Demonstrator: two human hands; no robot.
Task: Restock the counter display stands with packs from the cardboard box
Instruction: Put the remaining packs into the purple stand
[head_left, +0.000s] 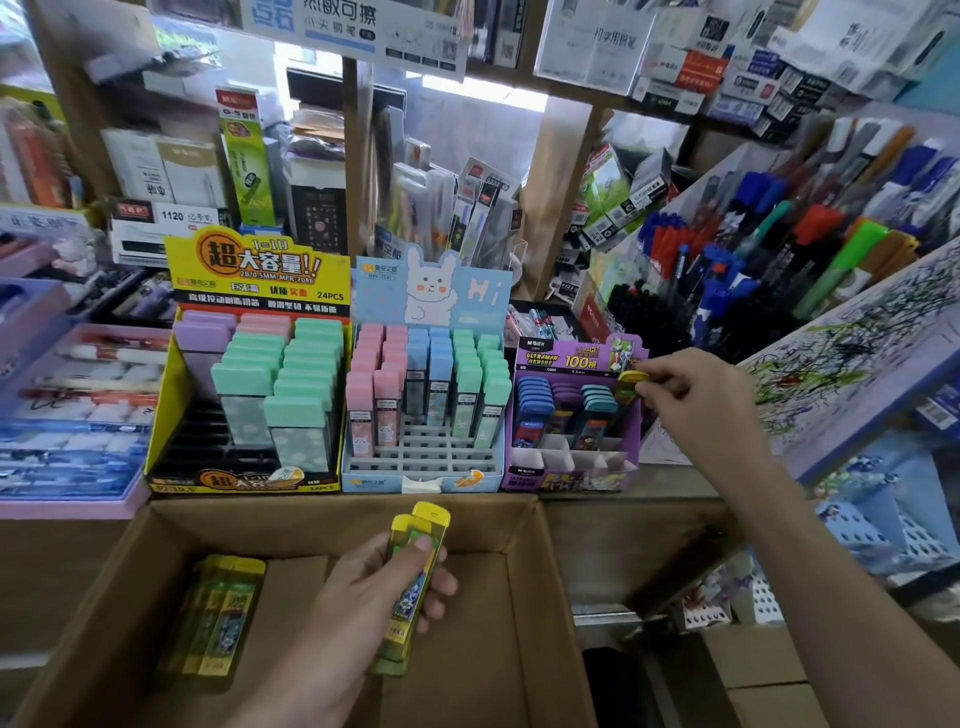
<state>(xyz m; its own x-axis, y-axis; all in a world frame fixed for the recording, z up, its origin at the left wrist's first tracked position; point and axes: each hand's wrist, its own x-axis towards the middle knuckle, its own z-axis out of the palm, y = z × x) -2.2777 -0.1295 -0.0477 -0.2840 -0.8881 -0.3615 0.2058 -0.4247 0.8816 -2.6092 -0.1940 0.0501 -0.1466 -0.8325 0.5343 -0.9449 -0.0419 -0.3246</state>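
Observation:
Over the open cardboard box (524, 597), my left hand (374, 597) grips two yellow packs (415, 566) held side by side. More yellow packs (221, 613) lie in the box's left corner. My right hand (696, 400) pinches the yellow cap of another pack (631, 382), which stands in the back right slot of the purple display stand (571, 473). That stand holds blue, purple and teal packs in its rear rows, with bare white dividers in front.
Left of the purple stand are a blue rabbit stand (421, 467) with pink, blue and green packs and a yellow stand (171, 405) with green and purple ones. Racks of pens rise on the right. Trays of stationery fill the left counter.

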